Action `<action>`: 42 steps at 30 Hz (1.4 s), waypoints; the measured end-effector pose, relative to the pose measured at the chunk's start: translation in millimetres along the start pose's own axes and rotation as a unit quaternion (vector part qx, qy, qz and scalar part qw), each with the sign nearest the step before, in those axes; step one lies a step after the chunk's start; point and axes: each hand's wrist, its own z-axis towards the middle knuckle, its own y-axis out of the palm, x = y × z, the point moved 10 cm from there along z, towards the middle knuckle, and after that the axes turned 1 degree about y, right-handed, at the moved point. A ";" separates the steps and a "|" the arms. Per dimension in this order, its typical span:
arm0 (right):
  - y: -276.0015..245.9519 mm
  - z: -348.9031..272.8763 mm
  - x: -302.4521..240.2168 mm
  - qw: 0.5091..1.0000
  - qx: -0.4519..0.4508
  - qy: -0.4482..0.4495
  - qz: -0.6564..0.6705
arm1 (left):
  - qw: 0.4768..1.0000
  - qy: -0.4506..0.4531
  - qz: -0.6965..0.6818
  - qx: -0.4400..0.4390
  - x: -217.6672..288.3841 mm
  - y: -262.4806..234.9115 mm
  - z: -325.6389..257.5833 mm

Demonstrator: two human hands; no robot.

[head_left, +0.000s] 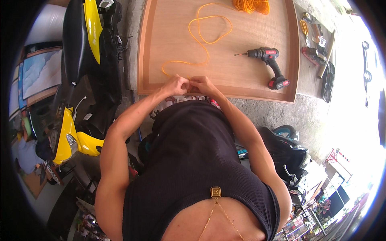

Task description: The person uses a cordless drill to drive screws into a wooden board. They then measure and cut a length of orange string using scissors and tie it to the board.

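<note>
Now both hands point(189, 85) on orange cord point(201, 38)

Daylight from my right overexposes that side to white glare. My left lies in shade. The fisheye bends edges; black vignette rings the sharp centre.

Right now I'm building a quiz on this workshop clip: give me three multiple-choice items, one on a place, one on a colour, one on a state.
1. Where does the cordless drill lie?
A on the wooden panel
B on the scooter seat
C in a hand

2. What colour is the cord?
A blue
B orange
C white

3. How are the left hand and right hand placed?
A far apart
B raised overhead
C together, pinching the cord's end

Key: 1 A, it rests on the panel's right part; 2 B, bright orange loops; 3 C, both hands meet at the near edge.
</note>
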 end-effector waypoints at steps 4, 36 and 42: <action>-8.7 -1.7 -2.7 0.998 0.050 0.016 -0.043 | 0.996 0.016 0.043 0.074 14.1 -10.8 -11.6; 17.7 31.3 -20.2 0.929 -0.130 -0.090 -0.333 | 0.965 0.101 0.175 0.166 41.5 -25.5 -34.5; 12.5 34.0 -7.4 0.967 -0.140 -0.080 -0.199 | 0.966 0.003 0.156 0.207 38.2 -32.4 -36.0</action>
